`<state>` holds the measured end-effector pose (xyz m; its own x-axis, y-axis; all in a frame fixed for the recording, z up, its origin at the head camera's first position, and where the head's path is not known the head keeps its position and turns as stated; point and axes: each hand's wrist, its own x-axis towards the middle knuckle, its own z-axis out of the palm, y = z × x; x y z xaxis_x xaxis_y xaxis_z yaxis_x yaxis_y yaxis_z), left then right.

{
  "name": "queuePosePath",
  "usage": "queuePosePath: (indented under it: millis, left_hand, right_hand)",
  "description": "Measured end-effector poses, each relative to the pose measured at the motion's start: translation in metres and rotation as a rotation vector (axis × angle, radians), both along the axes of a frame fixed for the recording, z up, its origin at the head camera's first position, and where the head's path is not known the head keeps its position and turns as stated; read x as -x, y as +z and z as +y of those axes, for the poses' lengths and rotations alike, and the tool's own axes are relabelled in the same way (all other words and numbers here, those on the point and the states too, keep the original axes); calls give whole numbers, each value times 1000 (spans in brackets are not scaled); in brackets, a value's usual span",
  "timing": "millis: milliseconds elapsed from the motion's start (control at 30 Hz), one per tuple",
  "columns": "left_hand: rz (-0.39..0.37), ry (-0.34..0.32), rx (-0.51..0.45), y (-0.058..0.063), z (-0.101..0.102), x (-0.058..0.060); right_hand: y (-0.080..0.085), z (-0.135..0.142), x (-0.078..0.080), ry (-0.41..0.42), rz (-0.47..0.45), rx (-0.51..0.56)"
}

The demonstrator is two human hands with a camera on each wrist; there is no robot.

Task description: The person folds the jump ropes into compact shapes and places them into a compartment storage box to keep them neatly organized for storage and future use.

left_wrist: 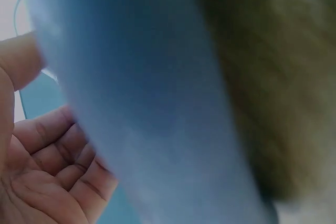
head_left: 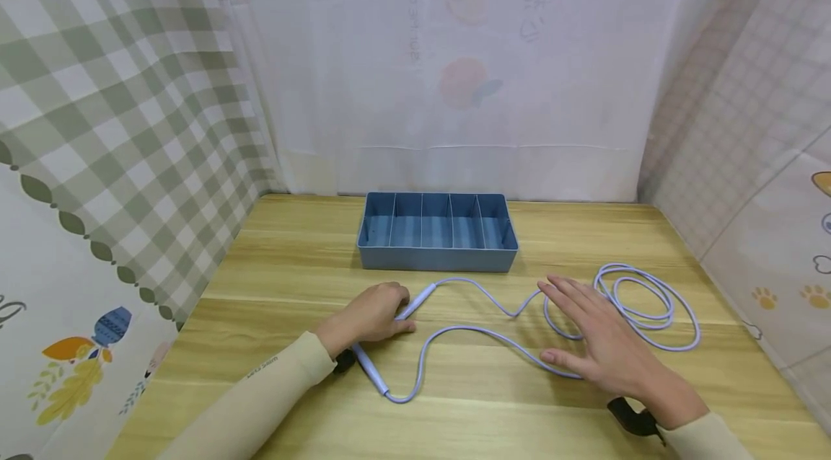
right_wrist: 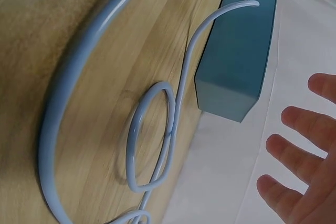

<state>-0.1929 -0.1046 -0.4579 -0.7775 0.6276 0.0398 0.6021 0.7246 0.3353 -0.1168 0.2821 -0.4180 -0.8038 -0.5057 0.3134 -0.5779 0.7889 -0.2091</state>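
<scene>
Wood-grained tabletop (head_left: 279,301); left hand (head_left: 378,312) grips a slim handle (head_left: 418,300), right hand (head_left: 607,341), fingers straight, near smooth, looped cord (right_wrist: 46,145)

- Two hands are showing: the left hand (head_left: 376,312) and the right hand (head_left: 607,341).
- Two sleeves are covering the arms: the left sleeve (head_left: 247,402) and the right sleeve (head_left: 704,438).
- Two black wrist pieces are showing, one (head_left: 345,361) per arm.
- One rope (head_left: 464,328) is lying looped.
- Two handles are belonging to it, an upper handle (head_left: 418,300) and a lower handle (head_left: 370,368).
- One box (head_left: 438,258) is standing.
- Five compartments (head_left: 436,226) are making up its inside.
- Four dividers (head_left: 422,218) are separating these.
- One table (head_left: 305,236) is carrying the lot.
- Three cloth walls (head_left: 389,99) are hanging around.
- Two paw prints (head_left: 764,298) are showing.
</scene>
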Motion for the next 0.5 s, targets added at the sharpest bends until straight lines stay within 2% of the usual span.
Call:
queuePosePath:
  millis: [300, 500]
  left_hand:
    - [-19, 37, -5, 0, 2, 4]
    - [-7, 32, -25, -1, 3, 7]
  right_hand:
    - [-4, -1, 3, 12, 50, -7]
    - [-5, -4, 3, 12, 31, -11]
